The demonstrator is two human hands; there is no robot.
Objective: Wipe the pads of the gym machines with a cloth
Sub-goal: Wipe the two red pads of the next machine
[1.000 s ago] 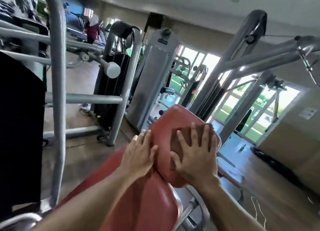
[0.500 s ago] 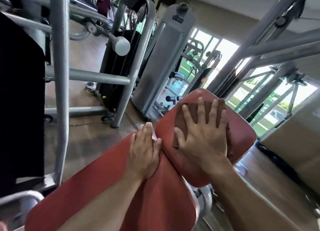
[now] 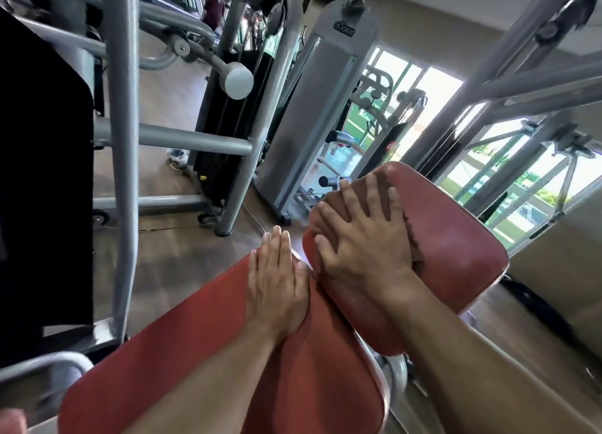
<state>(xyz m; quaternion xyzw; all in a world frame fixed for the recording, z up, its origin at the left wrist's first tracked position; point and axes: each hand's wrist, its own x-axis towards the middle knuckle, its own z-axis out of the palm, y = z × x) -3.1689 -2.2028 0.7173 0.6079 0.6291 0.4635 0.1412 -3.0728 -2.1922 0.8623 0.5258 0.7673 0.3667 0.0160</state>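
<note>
Two red vinyl pads of a gym bench fill the lower middle of the head view: a long near pad (image 3: 202, 362) and a far pad (image 3: 456, 254) tilted up behind it. A brownish-red cloth (image 3: 412, 235) lies flat on the far pad's left part. My right hand (image 3: 361, 238) presses on the cloth with its fingers spread and straight. My left hand (image 3: 277, 280) rests flat on the far end of the near pad, fingers together, holding nothing.
A grey steel machine frame (image 3: 123, 140) stands at the left, with a black weight stack (image 3: 228, 130) beyond it. A grey shrouded weight tower (image 3: 312, 117) rises past the pads. Slanted steel beams (image 3: 521, 85) cross the upper right. The floor is wood.
My right hand has slid the cloth leftward across the far pad toward its left edge. The left hand stays on the near pad. The camera has tilted lower.
</note>
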